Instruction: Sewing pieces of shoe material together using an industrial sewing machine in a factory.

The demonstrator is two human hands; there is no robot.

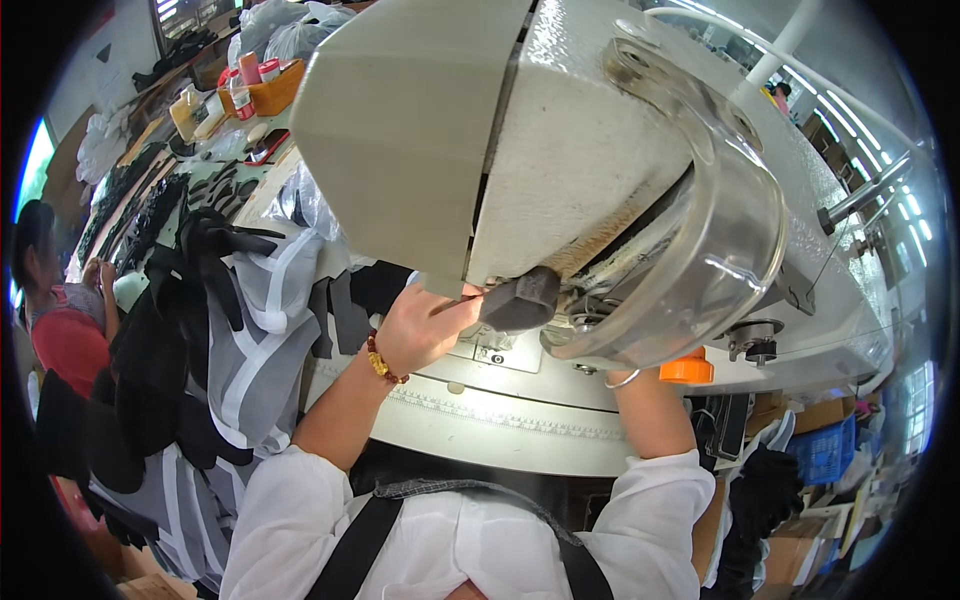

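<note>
My left hand (425, 325), with a beaded bracelet at its wrist, is raised beside the head of a white sewing machine (590, 140). Its thumb and fingers pinch the left edge of a small dark grey fabric piece (520, 300), held up under the machine head. The fingertips are partly hidden by the machine's cover. Below that piece lies the metal needle plate (497, 357) in the pale machine bed. My right forearm (650, 415), with a metal bangle, reaches under the machine arm. A clear curved guard (720, 240) and the machine hide my right hand.
Grey and black fabric pieces with white strips (265, 330) hang in a heap at the left. An orange knob (687, 367) sits near my right wrist. A ruler strip (480, 410) runs along the bed's front. Another person (70, 310) sits far left; a blue crate (822, 450) stands right.
</note>
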